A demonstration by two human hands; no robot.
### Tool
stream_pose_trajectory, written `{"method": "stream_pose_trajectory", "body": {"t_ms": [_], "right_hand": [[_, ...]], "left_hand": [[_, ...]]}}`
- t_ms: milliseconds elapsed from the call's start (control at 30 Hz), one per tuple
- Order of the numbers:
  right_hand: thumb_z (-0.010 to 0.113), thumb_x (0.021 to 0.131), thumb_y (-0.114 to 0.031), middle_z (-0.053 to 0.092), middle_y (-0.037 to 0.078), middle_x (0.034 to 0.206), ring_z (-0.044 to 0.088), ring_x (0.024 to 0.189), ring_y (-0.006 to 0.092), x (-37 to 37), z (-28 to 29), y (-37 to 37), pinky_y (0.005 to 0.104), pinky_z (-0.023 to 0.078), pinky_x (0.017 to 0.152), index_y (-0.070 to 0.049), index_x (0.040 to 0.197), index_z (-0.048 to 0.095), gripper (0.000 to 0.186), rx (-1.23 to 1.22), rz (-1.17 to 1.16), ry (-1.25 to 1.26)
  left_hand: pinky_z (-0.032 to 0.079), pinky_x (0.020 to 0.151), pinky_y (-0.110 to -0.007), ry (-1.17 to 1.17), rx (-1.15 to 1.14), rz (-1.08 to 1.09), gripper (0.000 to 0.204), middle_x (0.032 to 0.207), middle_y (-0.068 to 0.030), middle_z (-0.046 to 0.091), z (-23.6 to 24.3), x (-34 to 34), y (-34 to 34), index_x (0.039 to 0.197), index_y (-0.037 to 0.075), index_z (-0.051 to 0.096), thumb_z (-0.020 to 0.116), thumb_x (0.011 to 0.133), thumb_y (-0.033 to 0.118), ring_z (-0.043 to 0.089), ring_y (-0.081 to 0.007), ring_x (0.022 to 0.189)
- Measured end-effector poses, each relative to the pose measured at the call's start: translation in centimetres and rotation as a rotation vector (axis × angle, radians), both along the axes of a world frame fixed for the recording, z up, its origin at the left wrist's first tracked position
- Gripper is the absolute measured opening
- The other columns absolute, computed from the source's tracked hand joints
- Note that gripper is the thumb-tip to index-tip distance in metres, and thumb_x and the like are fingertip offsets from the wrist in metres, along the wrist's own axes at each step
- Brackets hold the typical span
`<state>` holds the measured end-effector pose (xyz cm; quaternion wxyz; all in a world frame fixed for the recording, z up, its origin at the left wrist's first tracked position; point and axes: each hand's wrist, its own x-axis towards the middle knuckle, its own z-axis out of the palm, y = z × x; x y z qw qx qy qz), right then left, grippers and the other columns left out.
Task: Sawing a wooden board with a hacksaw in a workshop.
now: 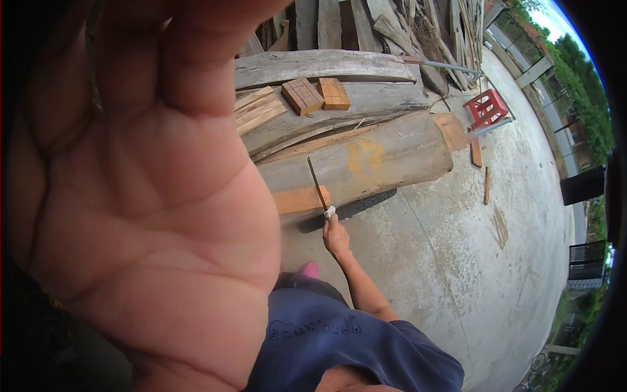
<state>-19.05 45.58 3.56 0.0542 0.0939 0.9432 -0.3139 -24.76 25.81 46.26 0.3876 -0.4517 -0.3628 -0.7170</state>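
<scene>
Much of the view's left side is filled by the left hand, which is held close to the lens with the palm turned toward it. The fingers of this hand are unclenched and are cut off by the upper edge, so whether anything is touched by their tips cannot be told. The whitish handle of a thin dark tool is grasped by the right hand, with the fingers closed round it. The tool is pointed away from the body, over the near side of a broad grey plank, and the end of an orange-brown board is crossed by it in the view; whether either is touched by the blade cannot be told.

Beyond the broad plank, two brown wooden blocks, marked with dark lines, are set side by side on weathered timber. Pale strips of wood are laid to their left, partly hidden by the raised hand. Farther back, more boards are stacked. To the right, a red stool and two small wood pieces are seen on the concrete floor
</scene>
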Motion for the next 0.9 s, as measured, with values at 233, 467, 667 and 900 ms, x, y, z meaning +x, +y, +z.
{"method": "stream_pose_trajectory", "body": {"t_ms": [233, 467, 667, 900], "right_hand": [[0.050, 0.095, -0.023, 0.063, 0.028, 0.076, 0.061, 0.072, 0.0493, 0.1, -0.2, -0.4, 0.0593, 0.047, 0.063, -0.004, 0.100, 0.045, 0.020, 0.026, 0.041, 0.035], [0.051, 0.094, -0.019, 0.056, 0.028, 0.092, 0.063, 0.080, 0.0447, -2.7, 0.4, 0.1, 0.0527, 0.050, 0.069, 0.001, 0.100, 0.048, 0.021, 0.074, 0.005, 0.058], [0.047, 0.096, -0.021, 0.061, 0.029, 0.089, 0.064, 0.079, 0.0463, -2.8, 0.0, -0.5, 0.0536, 0.051, 0.070, 0.001, 0.099, 0.047, 0.022, 0.062, -0.014, -0.007], [0.045, 0.098, -0.023, 0.061, 0.028, 0.089, 0.062, 0.079, 0.0480, -1.6, -0.9, -0.7, 0.0558, 0.049, 0.068, -0.001, 0.098, 0.043, 0.022, -0.029, -0.066, -0.014]], "left_hand": [[0.043, 0.099, -0.038, -0.002, -0.148, 0.161, 0.055, 0.124, -0.0199, 0.057, -2.4, -0.3, 1.8, 0.143, -0.002, 0.031, 0.038, 0.103, 0.036, 0.058, -0.0240, 0.109], [0.048, 0.075, -0.026, -0.968, -0.654, 0.511, 0.023, 0.094, -0.0043, 0.063, -26.6, -7.2, 3.9, 0.111, 0.005, 0.064, 0.062, 0.095, 0.020, 0.059, -0.0117, 0.083], [0.042, 0.090, -0.043, -0.947, -1.197, 0.711, 0.021, 0.096, -0.0086, 0.062, -43.6, -6.7, 5.1, 0.104, 0.012, 0.066, 0.059, 0.090, 0.026, 0.055, -0.0293, 0.095], [0.040, 0.088, -0.043, -1.049, -1.451, 0.906, 0.027, 0.097, -0.0071, 0.060, -45.4, -6.7, 7.7, 0.092, 0.014, 0.066, 0.049, 0.094, 0.034, 0.054, -0.0280, 0.096]]}}
